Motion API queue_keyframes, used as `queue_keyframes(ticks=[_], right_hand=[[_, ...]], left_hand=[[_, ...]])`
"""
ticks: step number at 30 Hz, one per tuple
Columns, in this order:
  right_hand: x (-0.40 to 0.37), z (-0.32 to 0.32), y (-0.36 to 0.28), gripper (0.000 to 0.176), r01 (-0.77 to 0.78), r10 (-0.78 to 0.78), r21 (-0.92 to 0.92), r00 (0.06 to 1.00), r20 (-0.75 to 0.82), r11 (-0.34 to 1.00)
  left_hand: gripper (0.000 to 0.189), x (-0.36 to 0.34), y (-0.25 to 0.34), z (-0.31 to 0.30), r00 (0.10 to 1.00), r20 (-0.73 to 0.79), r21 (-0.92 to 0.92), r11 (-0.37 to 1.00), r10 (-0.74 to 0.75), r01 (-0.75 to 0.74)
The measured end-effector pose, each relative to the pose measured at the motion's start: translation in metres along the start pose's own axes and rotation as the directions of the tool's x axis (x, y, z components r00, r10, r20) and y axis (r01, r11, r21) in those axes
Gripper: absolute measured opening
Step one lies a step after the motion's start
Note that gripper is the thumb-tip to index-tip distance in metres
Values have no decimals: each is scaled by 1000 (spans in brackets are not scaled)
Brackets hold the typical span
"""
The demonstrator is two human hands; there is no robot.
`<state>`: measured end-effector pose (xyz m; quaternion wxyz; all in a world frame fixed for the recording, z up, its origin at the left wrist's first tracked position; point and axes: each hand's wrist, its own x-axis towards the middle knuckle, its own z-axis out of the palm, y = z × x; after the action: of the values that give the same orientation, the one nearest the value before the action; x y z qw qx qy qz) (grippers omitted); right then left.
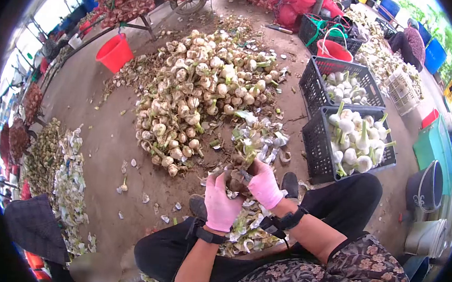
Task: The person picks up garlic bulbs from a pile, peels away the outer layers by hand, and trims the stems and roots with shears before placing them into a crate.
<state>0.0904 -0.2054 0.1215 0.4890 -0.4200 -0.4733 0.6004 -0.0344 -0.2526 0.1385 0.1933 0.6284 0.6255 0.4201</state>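
Observation:
Both of my hands wear pink gloves and meet low over the ground, between my feet. My left hand is closed around a brownish, dirt-covered garlic bulb. On the other side of the same bulb, my right hand has its fingers closed at the loose skin and stalk; the fingertips are partly hidden. Just beyond the hands lies a heap of peeled garlic skins, with more peelings between my legs. A large pile of untrimmed garlic spreads over the ground in front.
To the right stand two black crates, the near crate and the far crate, both holding cleaned white garlic. Beyond are a red bucket and another person. A second red bucket sits far left; a dark bucket stands right.

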Motion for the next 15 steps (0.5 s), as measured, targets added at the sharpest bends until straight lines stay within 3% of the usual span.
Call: queue_keyframes(ticks=[3,6,7,9,10,11,13,15], right_hand=[[-2,11,-13,23,55,-61,-82,995,-80,995],[0,9,-17,25,-54,56,-51,997,49,997],[1,8,-17,25,-54,57,-52,997,52,997],[1,1,-18,25,28,-15,-63,980,200,998],[1,-6,-22,24,-1,69,-305,975,210,952],[0,-7,-27,24,-1,69,-306,975,211,952],[-2,-6,-35,15,25,54,-505,988,142,863],[0,-13,-10,13,90,-32,-484,991,127,871]], left_hand=[[57,3,4,-9,999,-10,48,997,54,-53],[56,3,1,-15,1000,1,36,999,14,-14],[56,3,0,-16,1000,-6,16,1000,8,-8],[54,3,-1,-16,1000,-18,-26,1000,-3,3],[54,4,-2,-16,1000,-21,-28,1000,-3,3],[55,4,-3,-16,1000,-5,-21,999,-24,24],[56,5,-5,-19,999,12,-14,999,-44,44],[50,8,-4,-23,991,110,-238,966,-82,106]])
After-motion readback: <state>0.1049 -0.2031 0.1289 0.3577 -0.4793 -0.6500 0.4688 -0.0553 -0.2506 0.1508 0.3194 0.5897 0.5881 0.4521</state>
